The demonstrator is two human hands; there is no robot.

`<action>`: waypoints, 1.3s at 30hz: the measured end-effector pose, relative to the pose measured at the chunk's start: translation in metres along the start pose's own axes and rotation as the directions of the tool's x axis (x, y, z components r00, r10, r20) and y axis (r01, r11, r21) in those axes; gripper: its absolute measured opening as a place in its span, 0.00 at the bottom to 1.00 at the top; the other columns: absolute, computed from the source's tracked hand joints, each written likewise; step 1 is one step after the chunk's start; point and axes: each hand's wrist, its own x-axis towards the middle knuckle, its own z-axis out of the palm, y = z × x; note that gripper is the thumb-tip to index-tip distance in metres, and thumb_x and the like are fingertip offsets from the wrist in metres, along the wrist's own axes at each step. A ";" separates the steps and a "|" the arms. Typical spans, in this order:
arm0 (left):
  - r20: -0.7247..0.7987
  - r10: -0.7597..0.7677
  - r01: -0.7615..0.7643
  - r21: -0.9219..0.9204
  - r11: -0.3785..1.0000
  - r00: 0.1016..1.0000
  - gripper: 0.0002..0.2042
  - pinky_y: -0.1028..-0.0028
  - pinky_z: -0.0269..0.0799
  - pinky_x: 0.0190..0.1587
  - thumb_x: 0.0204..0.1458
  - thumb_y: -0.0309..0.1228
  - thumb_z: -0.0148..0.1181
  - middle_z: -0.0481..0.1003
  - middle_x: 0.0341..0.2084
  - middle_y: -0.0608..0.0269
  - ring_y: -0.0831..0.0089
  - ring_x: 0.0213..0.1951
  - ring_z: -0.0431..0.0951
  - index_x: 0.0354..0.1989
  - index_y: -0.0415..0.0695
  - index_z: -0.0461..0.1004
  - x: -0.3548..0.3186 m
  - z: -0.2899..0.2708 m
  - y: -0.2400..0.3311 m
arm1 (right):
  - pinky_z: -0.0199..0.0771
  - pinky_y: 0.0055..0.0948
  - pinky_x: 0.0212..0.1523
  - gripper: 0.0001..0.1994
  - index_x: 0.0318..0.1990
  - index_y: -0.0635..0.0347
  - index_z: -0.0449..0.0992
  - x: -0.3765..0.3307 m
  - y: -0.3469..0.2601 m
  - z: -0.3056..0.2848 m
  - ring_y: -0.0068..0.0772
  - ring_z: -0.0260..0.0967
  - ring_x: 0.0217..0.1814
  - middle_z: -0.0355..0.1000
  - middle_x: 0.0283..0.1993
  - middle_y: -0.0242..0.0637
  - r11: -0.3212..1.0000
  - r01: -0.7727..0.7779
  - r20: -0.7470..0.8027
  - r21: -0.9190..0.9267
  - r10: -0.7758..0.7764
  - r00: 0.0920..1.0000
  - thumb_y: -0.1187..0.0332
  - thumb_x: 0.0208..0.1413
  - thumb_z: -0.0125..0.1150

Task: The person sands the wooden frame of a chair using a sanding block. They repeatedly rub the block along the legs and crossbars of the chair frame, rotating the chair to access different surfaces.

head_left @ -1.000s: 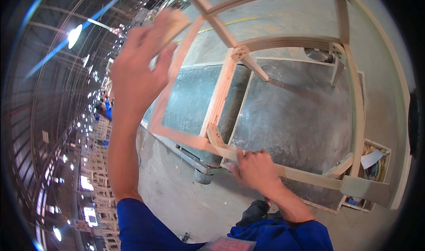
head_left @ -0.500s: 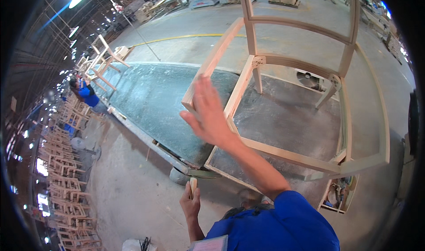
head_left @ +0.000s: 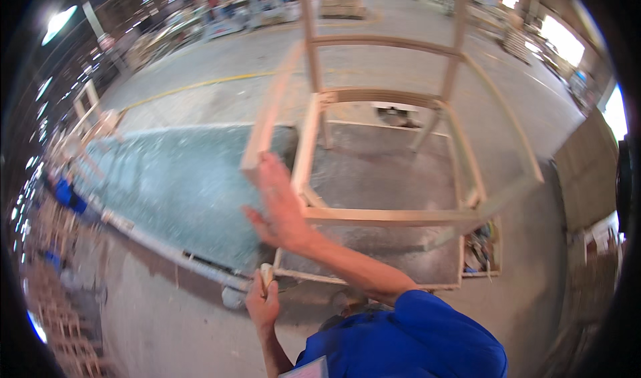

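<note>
A bare wooden armchair frame stands on a dark board, its open back rising at the far side. My right hand reaches across to the near end of its left armrest. The fingers are stretched out flat, and the fingertips lie against the armrest's end. Lower down, my left hand is closed round a short pale wooden piece. Only the top of that piece shows above the fist; the rest is hidden.
A long blue-green worktable extends left, with more chair frames at its far end. A person in blue stands there. An open tool box sits right of the board. Stacked chair frames line the lower left.
The view has swung right, so the scene sits farther left and is blurred. My right hand has slid toward the armrest's near end. My left hand keeps its grip on the wooden piece.
</note>
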 end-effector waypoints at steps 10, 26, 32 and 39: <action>0.182 -0.029 0.054 -0.133 0.990 0.983 0.26 0.66 0.71 0.56 0.56 0.30 0.62 0.77 0.51 0.38 0.54 0.52 0.79 0.63 0.30 0.68 -0.005 0.023 0.019 | 0.53 0.47 0.74 0.48 0.75 0.68 0.35 0.032 0.023 -0.003 0.68 0.42 0.78 0.38 0.77 0.68 0.996 -0.090 -0.080 -0.009 0.089 0.993 0.71 0.57 0.66; 0.313 0.108 -0.101 -0.041 0.994 0.944 0.26 0.61 0.74 0.49 0.55 0.34 0.63 0.78 0.46 0.39 0.45 0.47 0.80 0.60 0.32 0.70 0.025 0.022 -0.004 | 0.79 0.44 0.46 0.26 0.53 0.68 0.76 0.046 -0.016 -0.458 0.50 0.80 0.43 0.80 0.40 0.49 -0.347 -0.221 -0.410 -0.912 0.723 0.556 0.66 0.44 0.69; 0.377 0.158 -0.125 -0.111 0.986 0.913 0.26 0.62 0.74 0.47 0.55 0.34 0.65 0.78 0.41 0.42 0.48 0.42 0.79 0.60 0.33 0.70 0.039 0.042 0.022 | 0.79 0.47 0.39 0.13 0.31 0.67 0.83 0.080 0.005 -0.454 0.51 0.79 0.36 0.78 0.27 0.51 -0.285 -0.363 -0.451 -0.887 0.703 0.550 0.62 0.49 0.65; 0.290 -0.099 0.212 -0.388 0.897 0.952 0.25 0.66 0.74 0.47 0.56 0.35 0.67 0.78 0.43 0.58 0.62 0.41 0.78 0.58 0.33 0.71 0.031 0.090 0.027 | 0.80 0.33 0.31 0.32 0.65 0.64 0.64 0.072 0.017 -0.473 0.36 0.77 0.33 0.75 0.45 0.44 -0.038 -0.777 -0.349 -0.628 0.906 0.238 0.55 0.58 0.61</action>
